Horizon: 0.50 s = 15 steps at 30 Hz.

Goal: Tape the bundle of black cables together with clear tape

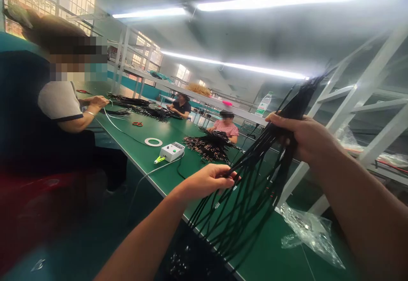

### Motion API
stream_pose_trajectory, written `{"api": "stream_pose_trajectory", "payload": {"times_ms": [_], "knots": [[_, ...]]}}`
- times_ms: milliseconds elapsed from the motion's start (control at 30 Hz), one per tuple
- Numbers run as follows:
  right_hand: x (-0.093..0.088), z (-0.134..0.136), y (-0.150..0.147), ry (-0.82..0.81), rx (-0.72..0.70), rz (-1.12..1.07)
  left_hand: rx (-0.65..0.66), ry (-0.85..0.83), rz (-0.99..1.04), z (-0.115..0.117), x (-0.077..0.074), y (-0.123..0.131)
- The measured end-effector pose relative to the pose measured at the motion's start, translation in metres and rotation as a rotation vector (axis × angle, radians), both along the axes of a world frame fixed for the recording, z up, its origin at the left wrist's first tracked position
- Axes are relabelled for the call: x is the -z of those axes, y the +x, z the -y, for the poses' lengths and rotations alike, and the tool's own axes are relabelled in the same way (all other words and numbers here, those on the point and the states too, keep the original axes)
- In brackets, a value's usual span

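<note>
A bundle of long black cables (255,187) hangs in front of me above the green table. My right hand (296,134) is wrapped round the upper part of the bundle and holds it up. Lower down on the left side, my left hand (213,181) is closed with thumb and fingers round a few of the cables. The cables fan out below both hands, and their lower ends hang near the table edge. Small white pieces show among the strands beside my left hand.
The green table (127,134) bears a white control box (172,151), a tape roll (153,142), red-handled scissors (137,124) and a cable pile (208,145). A clear plastic bag (314,230) lies at right, near white shelf frames (366,85). A co-worker (41,102) sits at left; two others sit farther back.
</note>
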State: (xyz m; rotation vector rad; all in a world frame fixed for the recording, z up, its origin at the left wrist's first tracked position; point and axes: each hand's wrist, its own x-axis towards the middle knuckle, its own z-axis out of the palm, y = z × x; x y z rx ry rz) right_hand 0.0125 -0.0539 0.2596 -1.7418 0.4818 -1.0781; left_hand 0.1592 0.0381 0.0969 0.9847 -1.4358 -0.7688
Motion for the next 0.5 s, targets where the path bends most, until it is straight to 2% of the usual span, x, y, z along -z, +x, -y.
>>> {"api": "stream_pose_trajectory", "payload": {"times_ms": [167,200,400,500], "knots": [[0.001,0.001,0.003,-0.012,-0.004,0.011,-0.153,-0.057,-0.017,0.008,-0.003,0.003],[0.0,0.0,0.004,-0.015,-0.004,0.017,-0.148,-0.052,-0.015,0.009,-0.004,0.003],[-0.001,-0.001,0.006,0.014,-0.021,0.033,0.049,0.01,0.167,0.0,-0.014,0.013],[0.0,0.002,0.005,0.019,-0.003,0.018,0.11,0.031,0.08,0.001,-0.017,0.022]]}}
